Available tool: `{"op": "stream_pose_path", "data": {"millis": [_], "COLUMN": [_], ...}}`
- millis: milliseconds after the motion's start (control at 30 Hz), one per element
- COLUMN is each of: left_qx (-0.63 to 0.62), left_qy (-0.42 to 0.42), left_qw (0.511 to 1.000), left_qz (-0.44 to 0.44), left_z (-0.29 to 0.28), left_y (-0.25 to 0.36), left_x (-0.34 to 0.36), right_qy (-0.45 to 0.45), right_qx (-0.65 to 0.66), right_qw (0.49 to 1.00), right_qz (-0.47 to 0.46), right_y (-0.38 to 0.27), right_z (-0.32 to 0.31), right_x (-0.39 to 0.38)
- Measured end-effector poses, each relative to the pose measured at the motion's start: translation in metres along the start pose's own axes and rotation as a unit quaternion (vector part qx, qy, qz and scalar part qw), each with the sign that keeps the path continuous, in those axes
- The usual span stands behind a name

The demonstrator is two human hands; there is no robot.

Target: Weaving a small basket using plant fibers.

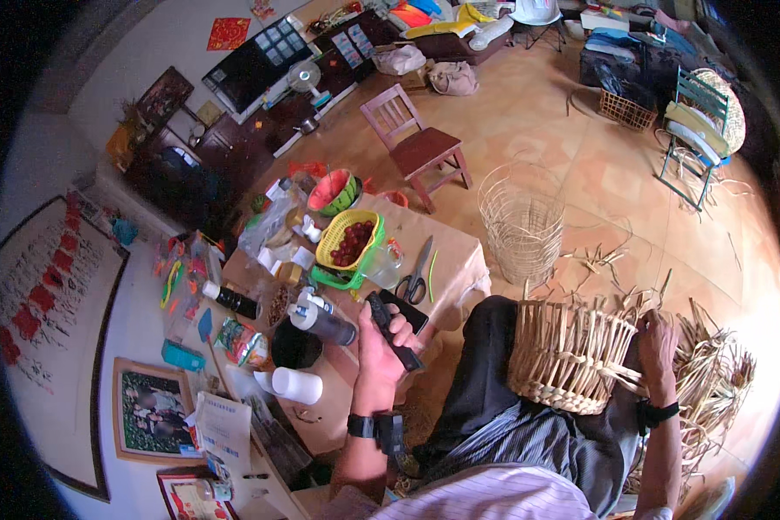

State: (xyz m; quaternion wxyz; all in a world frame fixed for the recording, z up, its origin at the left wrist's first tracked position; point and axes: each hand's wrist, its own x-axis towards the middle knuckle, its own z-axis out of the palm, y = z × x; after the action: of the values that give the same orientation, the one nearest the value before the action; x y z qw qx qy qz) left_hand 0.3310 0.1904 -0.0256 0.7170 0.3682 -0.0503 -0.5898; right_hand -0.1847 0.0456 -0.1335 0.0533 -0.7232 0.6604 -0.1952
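Over the table's near edge, my left hand [383,351] is closed around a slim black bar-shaped object [392,334]; its exact kind does not show. A half-woven straw basket [572,357] rests tilted on my lap, with upright stakes along its upper side and a braided band lower down. My right hand [659,348] is at the basket's right side, its fingers curled in; what they grip is hidden. A loose straw strand [626,374] sticks out from the basket toward that hand. Dark bands circle both my wrists.
The table [459,260] to my left bears scissors [418,273], a yellow basket of dark red fruit [351,241], a flask [321,319] and a white cup [296,386]. A tall wire-like basket frame [520,225] stands ahead, near a wooden chair [423,149]. Loose straw [711,368] lies at right.
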Motion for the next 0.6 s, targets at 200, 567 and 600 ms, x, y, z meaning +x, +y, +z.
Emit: {"op": "stream_pose_path", "data": {"millis": [200,567,600], "left_qx": [-0.072,0.118,0.2], "left_qy": [0.053,0.201,0.202], "left_qw": [0.996,0.97,0.956], "left_qz": [-0.017,0.068,0.073], "left_z": [-0.019,-0.061,-0.075], "left_y": [0.008,-0.007,-0.007], "left_x": [0.02,0.023,0.025], "right_qy": [-0.008,0.041,0.048], "right_qx": [-0.019,-0.023,-0.017], "right_qw": [1.0,0.999,0.999], "right_qz": [0.021,-0.009,-0.008], "right_y": [-0.007,0.013,0.016], "right_z": [-0.012,0.006,0.009], "right_x": [-0.009,-0.013,-0.014]}}
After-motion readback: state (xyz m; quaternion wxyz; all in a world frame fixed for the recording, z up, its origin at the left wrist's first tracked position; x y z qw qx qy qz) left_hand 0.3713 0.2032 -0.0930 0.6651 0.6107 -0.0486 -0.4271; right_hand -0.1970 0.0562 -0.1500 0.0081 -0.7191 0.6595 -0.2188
